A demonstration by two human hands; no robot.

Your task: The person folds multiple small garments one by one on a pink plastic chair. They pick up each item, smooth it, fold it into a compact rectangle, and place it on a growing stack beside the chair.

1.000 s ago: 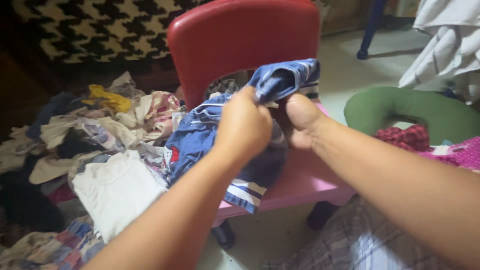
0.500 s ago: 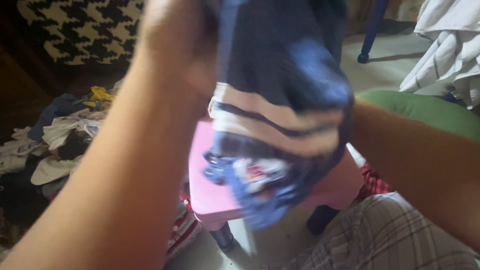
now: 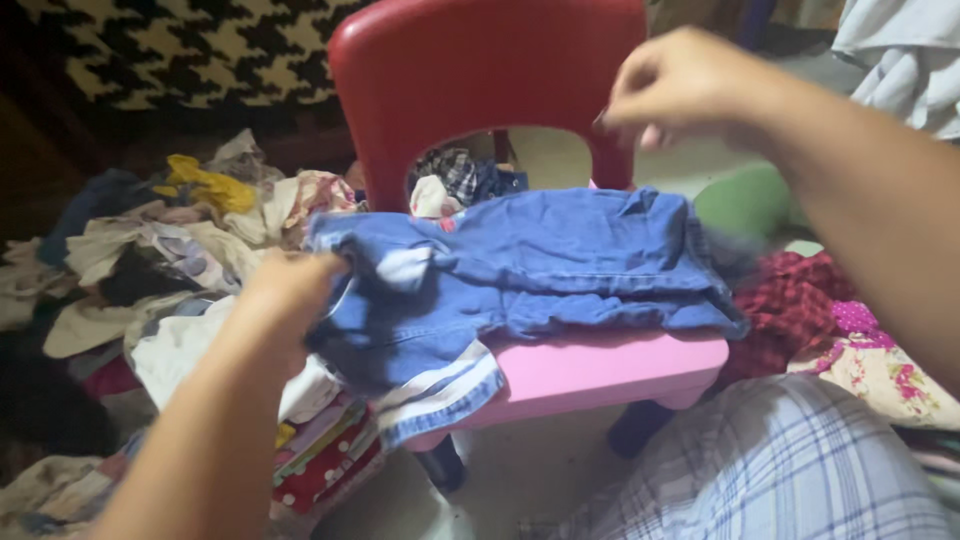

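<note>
Pale floor is showing beneath a small plastic chair with a red back and a pink seat point(image 3: 600, 365), and everything around me is sitting in relation to that chair. Across its seat a blue denim garment with white-striped trim point(image 3: 540, 260) is lying spread out, one corner drooping over the seat's front left edge.

My left hand point(image 3: 290, 290) is gripping the garment's left end, just off the seat's left side; my fingers are curling shut around the cloth there, though the fingertips themselves are hiding in the folds. My right hand point(image 3: 675, 85) is hovering above the seat's right rear corner, in front of the red backrest, fingers bunching together in a loose pinch; it is too blurred for me to tell whether anything is caught between them, and it is not touching the denim.

To the left of the chair a heap of mixed crumpled clothes point(image 3: 170, 250) is lying on the floor. To the right of the chair a dark red checked cloth point(image 3: 790, 310) is resting against the seat, with a green rounded cushion point(image 3: 745, 200) behind it. My knee in pale checked trousers point(image 3: 790, 470) is sitting in front of the chair.
</note>
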